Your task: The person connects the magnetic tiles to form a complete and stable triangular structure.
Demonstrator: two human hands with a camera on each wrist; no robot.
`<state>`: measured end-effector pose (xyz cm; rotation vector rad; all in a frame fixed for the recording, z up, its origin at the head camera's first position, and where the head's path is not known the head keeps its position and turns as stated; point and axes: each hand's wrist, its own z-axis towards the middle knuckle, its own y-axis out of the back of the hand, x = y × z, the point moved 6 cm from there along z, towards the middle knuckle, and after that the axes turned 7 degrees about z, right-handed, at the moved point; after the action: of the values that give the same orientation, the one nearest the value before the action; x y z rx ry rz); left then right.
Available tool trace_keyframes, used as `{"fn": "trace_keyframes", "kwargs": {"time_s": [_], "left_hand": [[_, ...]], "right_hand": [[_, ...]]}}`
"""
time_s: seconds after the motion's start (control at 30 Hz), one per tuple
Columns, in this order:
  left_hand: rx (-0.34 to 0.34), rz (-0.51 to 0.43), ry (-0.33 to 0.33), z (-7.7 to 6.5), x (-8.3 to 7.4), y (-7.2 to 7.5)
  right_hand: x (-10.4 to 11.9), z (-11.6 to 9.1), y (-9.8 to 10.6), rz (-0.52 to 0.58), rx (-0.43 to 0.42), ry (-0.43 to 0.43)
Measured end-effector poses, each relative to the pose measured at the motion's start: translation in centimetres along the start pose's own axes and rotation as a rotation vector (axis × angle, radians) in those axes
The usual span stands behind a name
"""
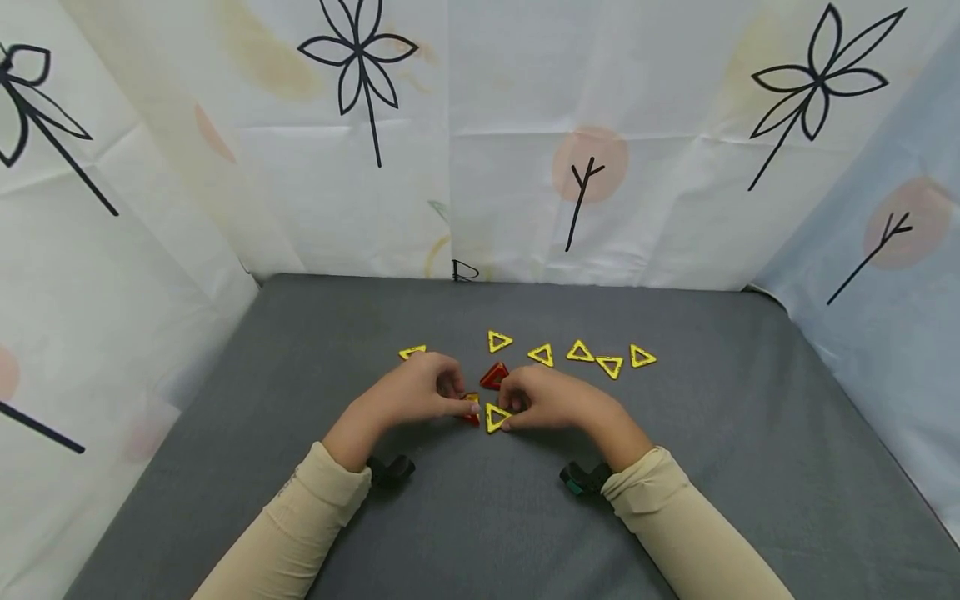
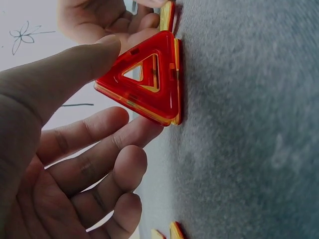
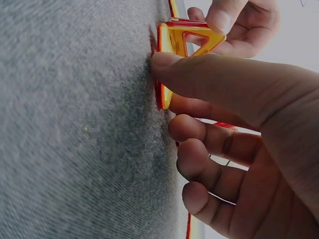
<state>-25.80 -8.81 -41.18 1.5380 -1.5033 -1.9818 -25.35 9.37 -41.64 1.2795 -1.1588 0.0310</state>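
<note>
My left hand [image 1: 420,390] pinches a red triangular tile [image 2: 162,103] between thumb and fingers. It stands tilted up off the grey cloth, with yellow showing along its edges. My right hand [image 1: 558,402] pinches a yellow triangular tile [image 1: 491,421], thumb on its near side, low at the cloth. In the right wrist view this yellow tile [image 3: 167,97] meets the base of the tilted piece. Just beyond the fingers lies another red triangular tile [image 1: 491,382], partly covered by my right hand in the head view.
Several yellow triangular tiles lie farther back, among them one [image 1: 491,342] behind the red tile and one [image 1: 635,357] at the right end. Another yellow tile [image 1: 412,351] is partly hidden behind my left hand. Patterned white curtains [image 1: 510,208] enclose the grey table [image 1: 480,517].
</note>
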Motion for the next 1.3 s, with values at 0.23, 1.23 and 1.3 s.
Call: {"fn": "trace_keyframes", "kwargs": {"time_s": [0.23, 1.23, 1.3], "left_hand": [[0.023, 0.003, -0.037, 0.0, -0.8, -0.3], [0.067, -0.011, -0.060, -0.1, -0.8, -0.3], [0.076, -0.011, -0.069, 0.0, -0.9, -0.3]], "right_hand": [[0.1, 0.1, -0.2, -0.019, -0.010, -0.007], [0.8, -0.1, 0.4, 0.107, -0.081, 0.073], [0.9, -0.1, 0.4, 0.109, -0.090, 0.077]]}}
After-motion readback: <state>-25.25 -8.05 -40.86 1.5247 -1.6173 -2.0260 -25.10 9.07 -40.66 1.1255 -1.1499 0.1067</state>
